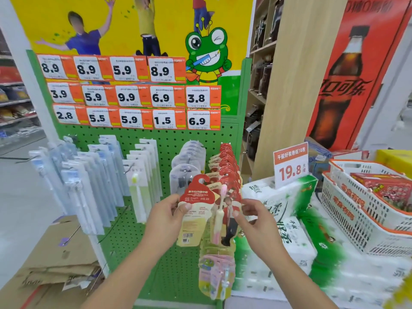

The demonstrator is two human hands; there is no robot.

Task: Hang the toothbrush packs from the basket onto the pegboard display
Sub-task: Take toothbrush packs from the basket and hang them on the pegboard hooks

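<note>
2 hands [166,219] [256,221] pinch red-topped, cream toothbrush pack [196,210].

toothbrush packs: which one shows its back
The red-topped pack pinched in the left hand: it shows a barcode and print, while the pack in the right hand shows its pink brush.

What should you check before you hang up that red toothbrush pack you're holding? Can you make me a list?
1. Pack held firmly: ok. The left hand pinches one toothbrush pack; the right hand pinches another.
2. Hook hole free: ok, the red hanger top is uncovered.
3. Right row found: ok, matching red packs hang just behind.
4. Room left on that peg: cannot tell, its tip is hidden.
5. Pack facing front: not ok, its barcode side shows.
</note>
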